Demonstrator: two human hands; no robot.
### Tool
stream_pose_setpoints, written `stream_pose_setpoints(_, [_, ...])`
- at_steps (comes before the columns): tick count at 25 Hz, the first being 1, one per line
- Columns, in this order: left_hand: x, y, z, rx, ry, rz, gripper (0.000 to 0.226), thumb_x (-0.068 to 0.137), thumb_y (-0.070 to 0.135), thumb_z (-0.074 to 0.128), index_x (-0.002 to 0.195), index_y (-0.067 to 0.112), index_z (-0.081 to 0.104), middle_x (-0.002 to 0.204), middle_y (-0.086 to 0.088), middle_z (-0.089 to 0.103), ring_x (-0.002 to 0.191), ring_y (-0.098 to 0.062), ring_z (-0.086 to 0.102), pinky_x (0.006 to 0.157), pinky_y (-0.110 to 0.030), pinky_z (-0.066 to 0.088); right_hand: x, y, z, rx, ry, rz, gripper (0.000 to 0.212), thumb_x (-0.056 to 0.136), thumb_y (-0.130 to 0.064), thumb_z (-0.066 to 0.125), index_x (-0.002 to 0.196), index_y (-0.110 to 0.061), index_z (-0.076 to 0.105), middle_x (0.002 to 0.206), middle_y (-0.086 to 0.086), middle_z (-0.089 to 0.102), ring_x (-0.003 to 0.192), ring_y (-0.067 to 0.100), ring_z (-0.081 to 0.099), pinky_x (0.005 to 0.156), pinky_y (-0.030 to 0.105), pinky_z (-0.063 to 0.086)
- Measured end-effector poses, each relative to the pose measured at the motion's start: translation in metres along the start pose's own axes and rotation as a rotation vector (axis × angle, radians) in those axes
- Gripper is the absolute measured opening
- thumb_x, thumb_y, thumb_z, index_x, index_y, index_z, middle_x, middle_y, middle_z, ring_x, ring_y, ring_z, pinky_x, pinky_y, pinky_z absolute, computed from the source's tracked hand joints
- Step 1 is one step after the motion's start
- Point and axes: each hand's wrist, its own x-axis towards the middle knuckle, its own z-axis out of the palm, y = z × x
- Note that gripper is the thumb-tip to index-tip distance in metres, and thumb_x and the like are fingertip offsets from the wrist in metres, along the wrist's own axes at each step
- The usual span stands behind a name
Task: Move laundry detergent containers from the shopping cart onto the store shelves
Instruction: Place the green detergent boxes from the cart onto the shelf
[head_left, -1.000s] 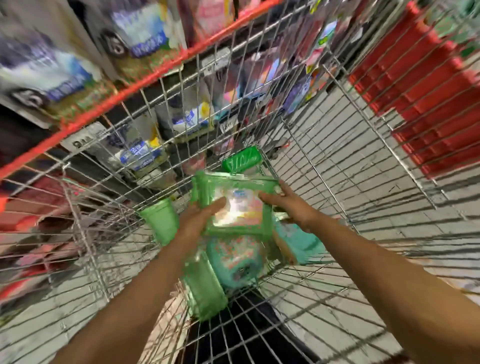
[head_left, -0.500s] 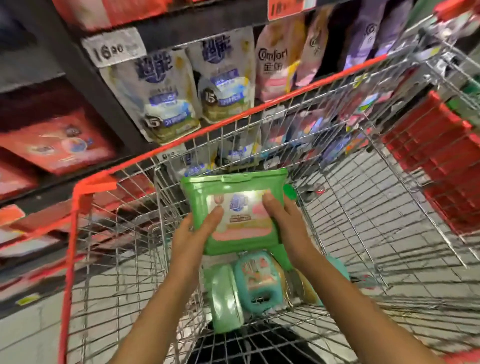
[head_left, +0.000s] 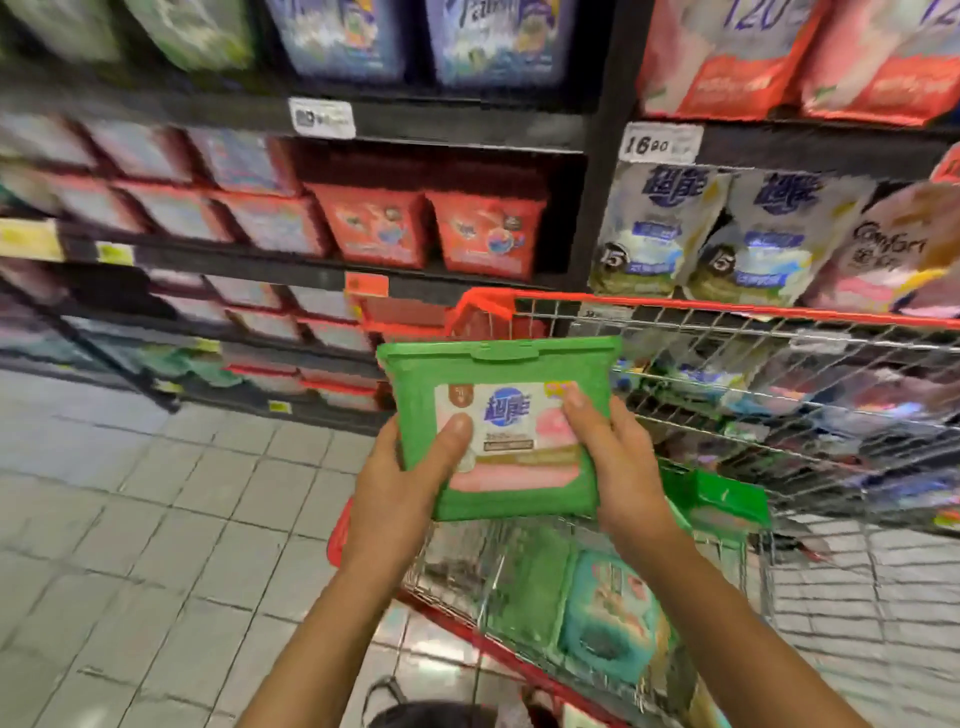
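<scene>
A flat green detergent box (head_left: 498, 379) with a pink and white label is held up above the cart's left corner. My left hand (head_left: 400, 488) grips its left edge, thumb on the label. My right hand (head_left: 618, 462) grips its right edge, thumb on the front. Below, inside the red-rimmed wire shopping cart (head_left: 727, 312), lie a teal detergent container (head_left: 608, 613), a green one (head_left: 524, 592) and another green box (head_left: 722, 499). The dark store shelves (head_left: 452, 124) stand just beyond the cart.
Red detergent boxes (head_left: 431, 228) fill the middle shelf, white refill pouches (head_left: 696, 234) hang to the right, and blue packs (head_left: 415, 36) sit on top. A price tag (head_left: 657, 143) reads 16.00. Grey floor tiles (head_left: 130, 519) spread to the left of the cart.
Both hands have lifted the green box out of the cart and carried it up and left toward the shelves. The view has swung up from the cart's bottom to the shelving.
</scene>
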Motion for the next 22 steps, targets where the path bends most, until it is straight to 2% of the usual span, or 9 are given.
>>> stream_pose_setpoints(3, [-0.01,0.008,-0.045,-0.025,0.079,0.021,0.062,0.059,0.068,0.067,0.106,0.028,0.068,0.098,0.01,0.076,0.092,-0.011,0.072,0.083,-0.034,0.055,-0.005,-0.002,0.044,-0.033,-0.13,-0.028,0.036,0.082,-0.039,0.064,0.111,-0.018,0.068,0.105,0.002,0.075,0.095,0.018,0.071,0.077,0.027,0.056])
stream_pose_setpoints(6, [-0.01,0.017,-0.098,-0.046,0.121,0.05,0.053,0.066,0.059,0.069,0.108,0.025,0.068,0.099,0.007,0.076,0.092,-0.012,0.072,0.087,-0.04,0.056,-0.013,-0.001,0.098,-0.055,-0.188,-0.084,0.033,0.082,-0.037,0.063,0.107,-0.017,0.068,0.096,-0.002,0.076,0.083,0.011,0.073,0.064,0.016,0.053])
stream_pose_setpoints(12, [0.006,0.048,-0.208,-0.046,0.108,0.16,0.057,0.06,0.065,0.068,0.104,0.028,0.069,0.098,0.009,0.076,0.093,-0.011,0.071,0.089,-0.042,0.055,-0.03,-0.005,0.212,0.006,-0.192,-0.182,0.031,0.08,-0.037,0.063,0.105,-0.019,0.068,0.099,0.004,0.076,0.086,0.019,0.073,0.066,0.024,0.057])
stream_pose_setpoints(16, [0.027,0.077,-0.263,-0.066,0.056,0.229,0.062,0.06,0.064,0.07,0.106,0.023,0.069,0.099,0.007,0.076,0.094,-0.013,0.072,0.089,-0.042,0.055,-0.032,-0.02,0.272,0.045,-0.181,-0.254,0.032,0.081,-0.035,0.063,0.105,-0.015,0.067,0.1,0.01,0.075,0.085,0.023,0.072,0.066,0.027,0.058])
stream_pose_setpoints(19, [0.045,0.104,-0.292,-0.108,0.039,0.288,0.064,0.058,0.066,0.073,0.105,0.023,0.069,0.097,0.008,0.076,0.091,-0.012,0.073,0.078,-0.032,0.056,-0.023,-0.041,0.308,0.061,-0.205,-0.29,0.036,0.083,-0.035,0.069,0.111,-0.012,0.065,0.104,0.011,0.074,0.086,0.022,0.072,0.065,0.027,0.058])
stream_pose_setpoints(22, [0.07,0.136,-0.309,-0.14,0.001,0.367,0.063,0.059,0.063,0.077,0.104,0.02,0.069,0.096,0.007,0.076,0.088,-0.012,0.073,0.069,-0.023,0.056,-0.003,-0.066,0.338,0.048,-0.22,-0.36,0.04,0.082,-0.036,0.066,0.113,-0.011,0.064,0.104,0.01,0.074,0.088,0.022,0.072,0.065,0.025,0.056])
